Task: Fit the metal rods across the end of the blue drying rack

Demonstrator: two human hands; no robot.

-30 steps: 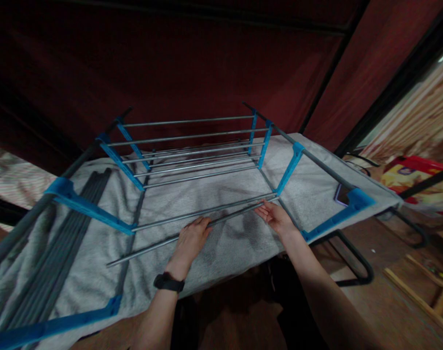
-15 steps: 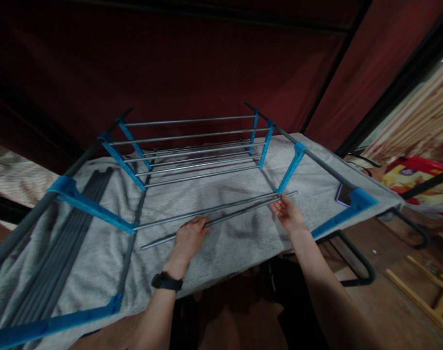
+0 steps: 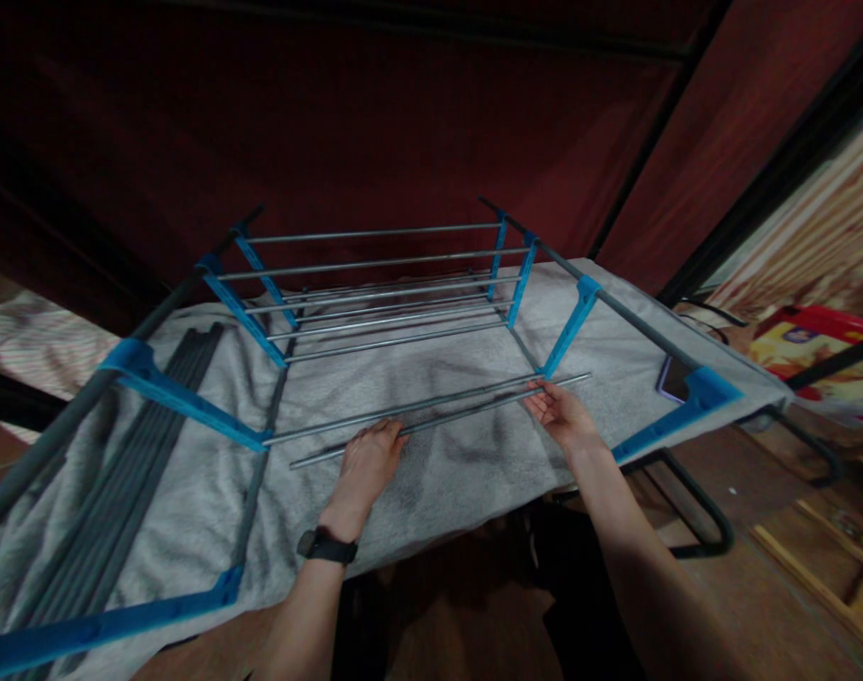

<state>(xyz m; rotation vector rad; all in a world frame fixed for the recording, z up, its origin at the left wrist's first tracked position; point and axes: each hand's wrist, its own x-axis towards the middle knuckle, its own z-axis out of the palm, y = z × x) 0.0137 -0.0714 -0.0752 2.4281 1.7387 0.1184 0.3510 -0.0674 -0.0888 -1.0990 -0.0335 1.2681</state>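
Note:
A loose grey metal rod (image 3: 466,412) lies across both my hands, just in front of the rack's nearest lower bar (image 3: 332,425). My left hand (image 3: 373,461), with a dark watch on its wrist, is closed over the rod left of its middle. Close to its right end, my right hand (image 3: 560,414) pinches it with thumb and fingers. The rack frame has bright blue plastic brackets (image 3: 570,326) and grey side tubes (image 3: 641,324). Several bars (image 3: 403,265) span its far half.
A bundle of grey tubes (image 3: 130,473) lies on the grey cloth (image 3: 446,478) at the left. A phone (image 3: 673,376) rests near the right side tube. Beyond the table's right end are a red and yellow package (image 3: 815,350) and black metal legs (image 3: 708,520). A dark red wall (image 3: 375,123) rises behind.
The rod has shifted slightly right and its left end has come up closer to the rack's nearest lower bar. Both hands keep their hold on it.

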